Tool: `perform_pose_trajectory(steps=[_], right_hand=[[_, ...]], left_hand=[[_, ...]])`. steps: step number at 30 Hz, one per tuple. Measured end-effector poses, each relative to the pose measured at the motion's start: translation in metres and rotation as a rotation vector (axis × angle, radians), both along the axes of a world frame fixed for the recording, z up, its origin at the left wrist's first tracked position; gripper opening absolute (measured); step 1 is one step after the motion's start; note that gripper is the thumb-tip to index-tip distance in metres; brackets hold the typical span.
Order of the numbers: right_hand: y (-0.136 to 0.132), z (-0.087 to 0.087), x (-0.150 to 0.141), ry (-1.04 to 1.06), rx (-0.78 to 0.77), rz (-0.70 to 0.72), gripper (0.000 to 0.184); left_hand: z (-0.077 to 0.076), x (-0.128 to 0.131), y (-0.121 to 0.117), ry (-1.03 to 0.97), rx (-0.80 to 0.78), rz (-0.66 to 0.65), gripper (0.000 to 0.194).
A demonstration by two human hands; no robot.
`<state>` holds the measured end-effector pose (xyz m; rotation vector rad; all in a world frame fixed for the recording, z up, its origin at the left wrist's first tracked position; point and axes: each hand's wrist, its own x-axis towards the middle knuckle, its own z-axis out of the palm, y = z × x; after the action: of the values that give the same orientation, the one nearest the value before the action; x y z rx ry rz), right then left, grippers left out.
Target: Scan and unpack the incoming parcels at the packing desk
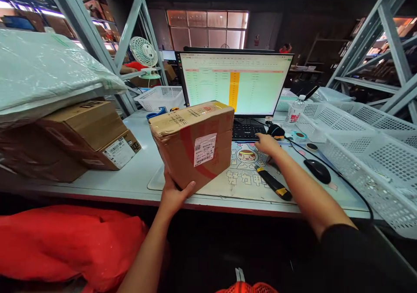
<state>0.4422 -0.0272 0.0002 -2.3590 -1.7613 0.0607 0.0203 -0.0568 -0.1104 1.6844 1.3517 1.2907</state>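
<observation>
Where the desk starts at far left, a bulky parcel in translucent plastic wrap point(48, 71) lies over a stack of labelled cardboard boxes point(81, 130), with a red bag point(65, 241) below the front edge of the white desk point(130, 178). Farther back stand a white clip-on fan point(143, 51) and a white mesh basket point(159, 98), with a blue-handled tool point(155, 114), perhaps scissors, lying just beside the basket. Near the middle, the left hand point(176, 191) holds a taped cardboard carton point(192, 143) tilted above a printed desk mat point(243, 178), its thumb across the lower front face and its fingers hidden behind; whether the lowest corner touches the mat cannot be told. That narrow hold at one corner looks workable for a short tilt, though a palm set farther under the carton would probably steady it better. The thumb sits clear of the white shipping label point(205, 149), leaving its barcode unobstructed. Behind the carton, a monitor point(234, 82) shows a spreadsheet above a black keyboard point(246, 132). To the right, the right hand point(267, 144) is open with its fingers extended, at the keyboard's near edge and close to a black-and-yellow handheld device point(276, 131). A yellow-and-black utility knife point(273, 183) lies on the mat below it, a black mouse point(317, 171) sits farther right, and white mesh baskets point(371, 171) line the far side.
</observation>
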Motion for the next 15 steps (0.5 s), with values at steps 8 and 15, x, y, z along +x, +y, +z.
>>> perform_pose_trajectory(steps=[8, 15], right_hand=[[0.056, -0.024, -0.007, 0.018, -0.132, -0.070, 0.046], [0.074, -0.024, -0.008, 0.001, -0.194, -0.079, 0.057]], left_hand=[[-0.005, -0.003, 0.002, 0.006, -0.010, -0.015, 0.111], [-0.001, -0.003, 0.001, 0.031, -0.052, -0.011, 0.110]])
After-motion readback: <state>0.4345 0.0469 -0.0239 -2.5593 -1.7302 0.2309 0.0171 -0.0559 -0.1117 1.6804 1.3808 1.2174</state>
